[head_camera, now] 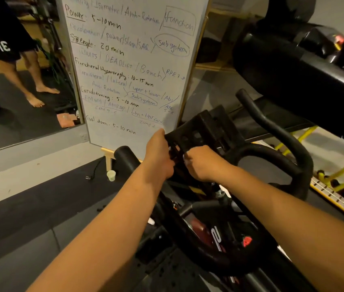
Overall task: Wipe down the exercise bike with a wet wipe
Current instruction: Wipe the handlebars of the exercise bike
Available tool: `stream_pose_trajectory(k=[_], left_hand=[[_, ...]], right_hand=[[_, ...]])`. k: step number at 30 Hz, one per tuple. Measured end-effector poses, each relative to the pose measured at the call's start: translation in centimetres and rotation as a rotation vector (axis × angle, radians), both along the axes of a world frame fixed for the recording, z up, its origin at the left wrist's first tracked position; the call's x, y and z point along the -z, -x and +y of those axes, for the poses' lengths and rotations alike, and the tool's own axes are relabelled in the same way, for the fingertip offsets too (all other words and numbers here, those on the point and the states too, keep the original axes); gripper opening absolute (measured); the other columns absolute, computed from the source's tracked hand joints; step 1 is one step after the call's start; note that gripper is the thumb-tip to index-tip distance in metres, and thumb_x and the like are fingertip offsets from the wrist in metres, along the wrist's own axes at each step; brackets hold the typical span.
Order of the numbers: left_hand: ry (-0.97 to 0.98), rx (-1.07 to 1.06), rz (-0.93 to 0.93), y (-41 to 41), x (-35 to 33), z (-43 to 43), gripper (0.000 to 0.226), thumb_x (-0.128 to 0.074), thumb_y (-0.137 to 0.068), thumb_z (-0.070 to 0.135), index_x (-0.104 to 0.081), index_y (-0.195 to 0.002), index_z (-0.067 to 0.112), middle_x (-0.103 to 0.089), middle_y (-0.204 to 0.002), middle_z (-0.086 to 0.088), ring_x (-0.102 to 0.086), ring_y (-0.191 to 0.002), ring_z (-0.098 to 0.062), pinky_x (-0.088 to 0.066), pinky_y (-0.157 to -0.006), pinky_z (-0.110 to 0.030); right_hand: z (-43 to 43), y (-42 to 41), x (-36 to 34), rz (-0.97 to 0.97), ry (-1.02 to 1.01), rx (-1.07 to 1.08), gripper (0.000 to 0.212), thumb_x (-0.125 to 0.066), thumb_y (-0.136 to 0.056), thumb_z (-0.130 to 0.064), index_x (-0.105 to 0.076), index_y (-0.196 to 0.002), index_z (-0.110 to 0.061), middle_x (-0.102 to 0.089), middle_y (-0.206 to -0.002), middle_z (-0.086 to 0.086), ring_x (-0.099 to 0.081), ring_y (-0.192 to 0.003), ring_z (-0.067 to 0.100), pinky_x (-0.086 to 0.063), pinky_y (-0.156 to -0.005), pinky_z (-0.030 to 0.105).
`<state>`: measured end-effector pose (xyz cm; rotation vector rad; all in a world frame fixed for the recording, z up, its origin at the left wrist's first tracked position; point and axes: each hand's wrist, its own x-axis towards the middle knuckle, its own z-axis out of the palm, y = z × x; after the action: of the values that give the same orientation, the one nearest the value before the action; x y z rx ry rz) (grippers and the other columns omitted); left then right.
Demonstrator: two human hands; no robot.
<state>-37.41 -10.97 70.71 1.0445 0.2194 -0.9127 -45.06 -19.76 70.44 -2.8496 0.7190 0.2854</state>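
Observation:
The black exercise bike [215,237] fills the lower middle, and its looped handlebar [283,157] curves off to the right. A black console bracket [205,127] rises at the centre of the handlebar. My left hand [158,154] grips the bracket's left edge, thumb on top. Just to its right, my right hand [202,163] has its fingers curled against the bracket's base. A small pale sliver shows at its fingertips, apparently the wet wipe [184,158], and the rest is hidden in the fist.
A whiteboard [133,66] on a wooden easel stands right behind the bike. A wall mirror [19,81] at the left reflects a person's legs. A small cup [111,175] and a power plug [90,177] lie on the dark floor mat. Large black gym equipment [306,57] looms at the upper right.

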Motion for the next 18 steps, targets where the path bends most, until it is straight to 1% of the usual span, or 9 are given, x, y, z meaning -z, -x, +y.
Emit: stream_pose_trajectory(k=[2, 4, 5, 8, 10, 12, 14, 16, 18], left_hand=[[0.013, -0.007, 0.022, 0.2, 0.0, 0.1, 0.022, -0.042, -0.102, 0.032, -0.056, -0.097, 0.015, -0.064, -0.095, -0.008, -0.063, -0.088, -0.024, -0.052, -0.081, -0.038], [0.011, -0.001, 0.043, 0.3, -0.2, 0.2, 0.023, -0.042, -0.102, 0.029, -0.055, -0.091, 0.014, -0.063, -0.087, -0.008, -0.062, -0.081, -0.023, -0.051, -0.076, -0.035], [0.013, 0.006, 0.049, 0.2, -0.3, 0.3, 0.024, -0.041, -0.102, 0.028, -0.055, -0.088, 0.014, -0.062, -0.084, -0.008, -0.061, -0.077, -0.023, -0.05, -0.073, -0.034], [0.026, 0.03, 0.047, 0.2, -0.6, 0.4, 0.028, -0.041, -0.102, 0.026, -0.06, -0.085, 0.012, -0.065, -0.081, -0.01, -0.062, -0.075, -0.024, -0.052, -0.068, -0.033], [0.022, 0.037, 0.035, 0.3, -0.7, 0.6, 0.026, -0.045, -0.1, 0.025, -0.065, -0.09, 0.013, -0.067, -0.086, -0.01, -0.064, -0.08, -0.025, -0.051, -0.066, -0.034], [0.019, 0.029, 0.064, 0.2, -0.5, 0.6, 0.026, -0.049, -0.098, 0.027, -0.067, -0.109, 0.012, -0.069, -0.099, -0.013, -0.065, -0.091, -0.027, -0.05, -0.066, -0.035], [-0.003, 0.009, 0.087, 0.2, -0.6, 0.6, 0.028, -0.049, -0.098, 0.027, -0.064, -0.117, 0.014, -0.069, -0.103, -0.012, -0.065, -0.094, -0.027, -0.05, -0.065, -0.034], [0.006, -0.007, 0.105, -0.1, -0.4, 0.5, 0.022, -0.047, -0.097, 0.024, -0.064, -0.106, 0.014, -0.068, -0.093, -0.008, -0.065, -0.091, -0.023, -0.052, -0.072, -0.034], [0.012, 0.002, 0.116, 0.1, -0.7, 0.6, 0.02, -0.044, -0.098, 0.022, -0.059, -0.088, 0.015, -0.063, -0.079, -0.005, -0.061, -0.085, -0.021, -0.052, -0.087, -0.038]], right_hand=[[0.4, 0.7, -1.4, 0.205, -0.085, 0.029, 0.017, -0.05, -0.096, -0.021, -0.066, -0.093, -0.014, -0.058, -0.08, 0.004, -0.059, -0.071, 0.019, -0.045, -0.063, 0.027], [0.3, 0.6, -3.5, 0.253, -0.253, 0.045, 0.017, -0.054, -0.093, -0.016, -0.064, -0.079, -0.014, -0.064, -0.073, 0.01, -0.058, -0.062, 0.017, -0.045, -0.055, 0.023], [0.1, 0.2, -4.5, 0.148, -0.367, 0.066, 0.018, -0.057, -0.09, -0.014, -0.063, -0.073, -0.013, -0.066, -0.072, 0.013, -0.06, -0.061, 0.017, -0.046, -0.053, 0.023], [-0.7, -2.6, -5.1, -0.411, -0.555, 0.214, 0.015, -0.064, -0.087, -0.018, -0.061, -0.075, -0.01, -0.061, -0.072, 0.004, -0.06, -0.067, 0.018, -0.054, -0.06, 0.03], [0.1, -4.4, -3.8, -0.493, -0.56, 0.22, 0.02, -0.059, -0.093, -0.029, -0.06, -0.079, -0.015, -0.06, -0.075, -0.002, -0.058, -0.069, 0.014, -0.05, -0.065, 0.028], [1.1, -4.6, -1.7, -0.412, -0.491, 0.217, 0.028, -0.048, -0.099, -0.035, -0.062, -0.084, -0.016, -0.063, -0.08, -0.001, -0.057, -0.072, 0.013, -0.046, -0.065, 0.027], [0.8, -3.1, -0.7, -0.316, -0.48, 0.256, 0.039, -0.041, -0.102, -0.041, -0.059, -0.076, -0.018, -0.061, -0.073, -0.002, -0.057, -0.067, 0.015, -0.045, -0.062, 0.027], [-0.1, -1.4, -0.8, -0.067, -0.453, 0.25, 0.032, -0.04, -0.103, -0.032, -0.056, -0.079, -0.018, -0.057, -0.068, 0.0, -0.054, -0.059, 0.015, -0.045, -0.056, 0.026], [-0.7, -0.8, -1.7, 0.265, -0.283, 0.174, 0.02, -0.046, -0.099, -0.019, -0.061, -0.088, -0.012, -0.058, -0.066, 0.003, -0.055, -0.054, 0.015, -0.048, -0.051, 0.024]])
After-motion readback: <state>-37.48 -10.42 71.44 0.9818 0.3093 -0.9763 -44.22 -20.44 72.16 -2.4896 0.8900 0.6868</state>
